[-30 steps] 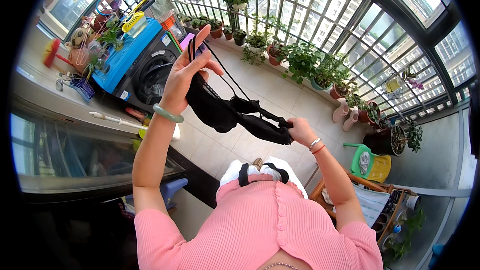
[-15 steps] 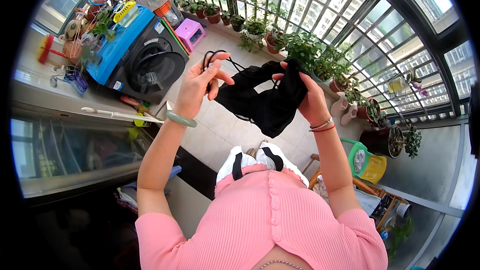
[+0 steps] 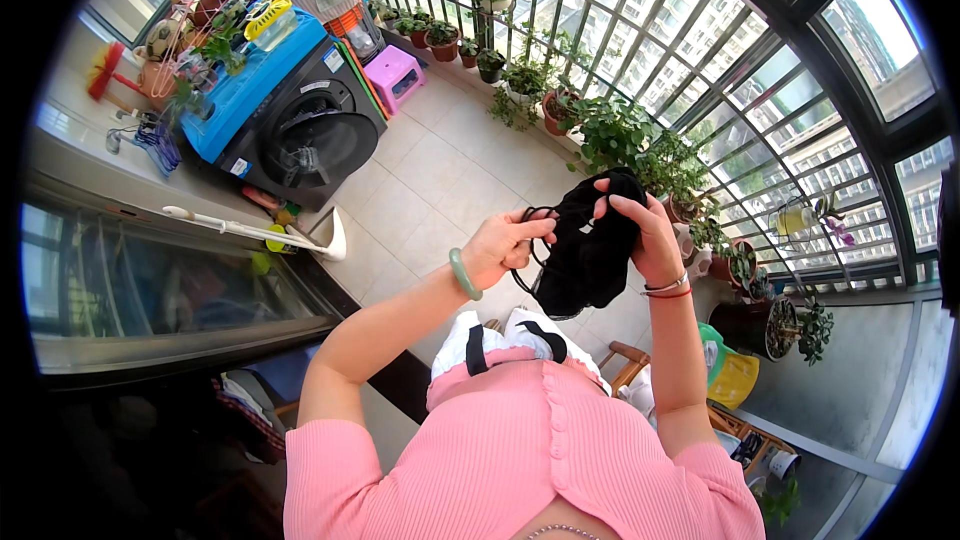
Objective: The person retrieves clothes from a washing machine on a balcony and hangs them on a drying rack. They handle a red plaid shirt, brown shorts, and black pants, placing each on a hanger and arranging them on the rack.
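A black cloth garment with thin cord-like straps (image 3: 590, 265) hangs bunched between my hands, above the tiled floor (image 3: 440, 180); its exact kind does not show. My left hand (image 3: 505, 248), below a green bangle, is closed in a pinch on the thin straps at the garment's left side. On the opposite side, my right hand (image 3: 652, 238) grips the upper right part of the cloth, thumb and fingers around its edge. Some right fingers are hidden behind the black fabric.
At the left stands a dark front-loading washing machine (image 3: 305, 135) with a blue cover, next to a purple stool (image 3: 396, 78). Potted plants (image 3: 612, 130) line the barred windows. A white long-handled tool (image 3: 250, 230) leans at the left. Lower right is a wooden chair (image 3: 628, 362).
My left hand has moved right and down, close to my right hand, still on the straps. The garment, stretched wide before, is now gathered and hangs further right.
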`<state>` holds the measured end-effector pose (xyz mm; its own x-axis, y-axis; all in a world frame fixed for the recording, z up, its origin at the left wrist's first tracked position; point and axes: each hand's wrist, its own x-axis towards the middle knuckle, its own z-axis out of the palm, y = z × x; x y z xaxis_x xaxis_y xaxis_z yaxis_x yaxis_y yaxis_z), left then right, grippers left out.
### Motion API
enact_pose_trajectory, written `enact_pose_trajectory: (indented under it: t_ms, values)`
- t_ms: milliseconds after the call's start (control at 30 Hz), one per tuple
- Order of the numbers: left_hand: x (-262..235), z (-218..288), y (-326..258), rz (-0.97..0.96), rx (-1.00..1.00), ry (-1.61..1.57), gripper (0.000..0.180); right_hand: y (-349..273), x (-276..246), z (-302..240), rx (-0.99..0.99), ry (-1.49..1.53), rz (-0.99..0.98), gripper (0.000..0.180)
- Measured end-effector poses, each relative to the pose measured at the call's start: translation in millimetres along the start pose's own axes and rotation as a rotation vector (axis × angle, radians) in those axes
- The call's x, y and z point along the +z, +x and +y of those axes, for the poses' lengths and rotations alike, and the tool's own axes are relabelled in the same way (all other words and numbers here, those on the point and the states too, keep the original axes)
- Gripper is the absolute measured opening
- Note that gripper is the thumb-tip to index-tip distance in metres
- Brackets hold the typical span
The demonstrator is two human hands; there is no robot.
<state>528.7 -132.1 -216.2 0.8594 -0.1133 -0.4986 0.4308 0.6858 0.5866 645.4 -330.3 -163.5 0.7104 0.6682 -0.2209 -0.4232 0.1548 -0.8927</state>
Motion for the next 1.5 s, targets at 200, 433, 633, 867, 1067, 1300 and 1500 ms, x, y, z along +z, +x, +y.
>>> enact_pose_trajectory:
  t_ms: [200, 433, 633, 867, 1067, 1300, 1500]
  values:
    - [18.1, 62.7, -32.9, 0.154, 0.433, -0.014, 0.015, 37.3, -84.4, 80.8, 0.279, -1.612, 0.418, 0.037]
    - [-4.4, 88.4, -25.9, 0.185, 0.441, 0.116, 0.027, 80.0, 22.2, 54.2, -0.266, -0.857, -0.139, 0.066]
    - [-56.4, 137.5, -16.5, 0.188, 0.423, 0.167, 0.03, 160.4, 120.4, 51.9, 0.114, -0.254, -0.498, 0.048]
    - [-171.7, 219.5, -6.5, 0.2, 0.318, -0.296, 0.023, 252.9, 201.7, 77.2, -0.756, -1.168, -0.01, 0.047]
    - [-217.3, 291.1, 7.1, 0.105, 0.262, -0.182, 0.032, 339.5, 264.7, 99.1, -0.084, -0.458, -0.311, 0.009]
    - [-332.7, 421.7, -23.2, 0.382, 0.619, 0.173, 0.027, 444.8, 264.7, 2.2, -0.027, -0.037, -0.041, 0.021]
    - [-417.7, 457.7, -3.4, 0.174, 0.554, -0.215, 0.029, 540.8, 274.8, 11.8, -0.122, -0.08, -0.03, 0.022]
